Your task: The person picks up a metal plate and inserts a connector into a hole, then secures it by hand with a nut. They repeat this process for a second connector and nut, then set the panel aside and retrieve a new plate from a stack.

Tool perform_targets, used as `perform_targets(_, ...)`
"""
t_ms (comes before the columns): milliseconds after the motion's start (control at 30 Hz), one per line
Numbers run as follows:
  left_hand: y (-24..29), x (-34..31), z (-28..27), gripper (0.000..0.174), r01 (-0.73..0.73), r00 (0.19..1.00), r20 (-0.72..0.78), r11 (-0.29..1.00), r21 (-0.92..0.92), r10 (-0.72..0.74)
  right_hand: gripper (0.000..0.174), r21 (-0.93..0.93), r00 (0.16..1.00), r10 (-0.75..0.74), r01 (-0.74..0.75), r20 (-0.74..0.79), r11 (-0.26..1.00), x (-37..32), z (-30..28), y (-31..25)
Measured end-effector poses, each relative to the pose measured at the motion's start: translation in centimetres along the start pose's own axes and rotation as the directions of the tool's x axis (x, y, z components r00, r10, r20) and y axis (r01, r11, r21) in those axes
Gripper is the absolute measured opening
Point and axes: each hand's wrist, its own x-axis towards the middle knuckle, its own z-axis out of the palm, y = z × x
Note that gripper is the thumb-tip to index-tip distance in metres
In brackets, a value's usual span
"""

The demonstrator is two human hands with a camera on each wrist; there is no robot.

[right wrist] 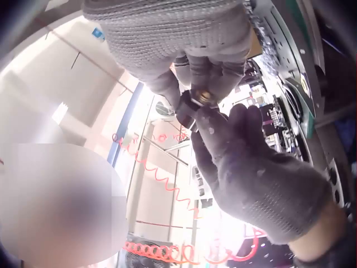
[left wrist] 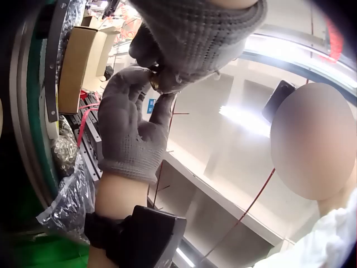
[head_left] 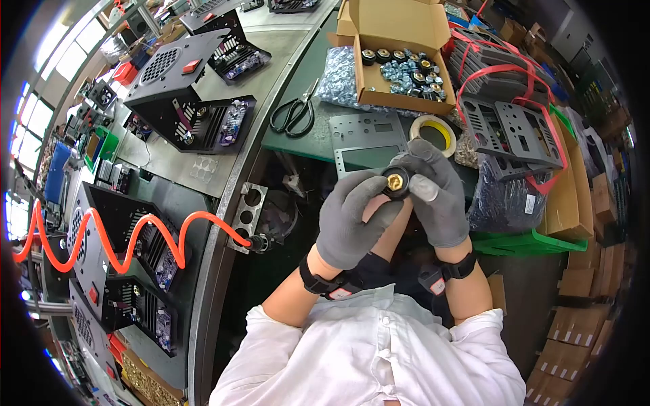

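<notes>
Two hands in grey gloves meet over the person's lap in the head view, around a small round black part with a brass centre (head_left: pixel 395 181). The left hand (head_left: pixel 353 220) pinches it from one side between thumb and fingers. From the other side the right hand (head_left: pixel 437 196) grips it, thumb beside the brass. The right wrist view shows the black part (right wrist: pixel 188 110) with its brass piece (right wrist: pixel 204 96) between the left hand (right wrist: pixel 259 178) and the right hand (right wrist: pixel 173 42). In the left wrist view the fingers mostly cover it; a bit of brass (left wrist: pixel 155 82) shows.
An open carton (head_left: pixel 406 99) of knobs and screws stands on the green table, near black scissors (head_left: pixel 295 116), a perforated metal plate (head_left: pixel 365 139) and a tape roll (head_left: pixel 433 134). Black metal housings (head_left: pixel 177 88) line the left bench; an orange coiled hose (head_left: pixel 132 237) crosses it. Strapped panels (head_left: pixel 511 132) lie right.
</notes>
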Motion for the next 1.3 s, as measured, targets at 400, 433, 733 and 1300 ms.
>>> perform_targets(400,3.5,2.9,-1.2,0.030,-0.099,0.968,0.238,0.992,0.083,0.077,0.041,-0.086,0.988,0.028,-0.042,-0.151,0.995,-1.1,0.2,-0.9)
perform_targets(433,4.5,3.0,-1.5,0.029,0.294,0.896,0.354,0.955,-0.024,-0.267,0.039,-0.201,0.997,0.032,-0.046,-0.073,0.978,-1.3,-0.1,-1.2)
perform_targets(733,0.3,0.0,0.1,0.017,-0.233,0.970,0.094,0.967,0.102,0.224,0.038,-0.322,0.921,0.388,-0.364,0.013,0.874,4.2,-6.9,1.9)
perform_targets(1300,-1.0,0.7,2.2,0.025,-0.136,0.937,-0.332,0.988,-0.066,0.107,0.042,-0.791,0.765,-0.208,0.605,0.610,-0.096,5.0,-3.0,0.0)
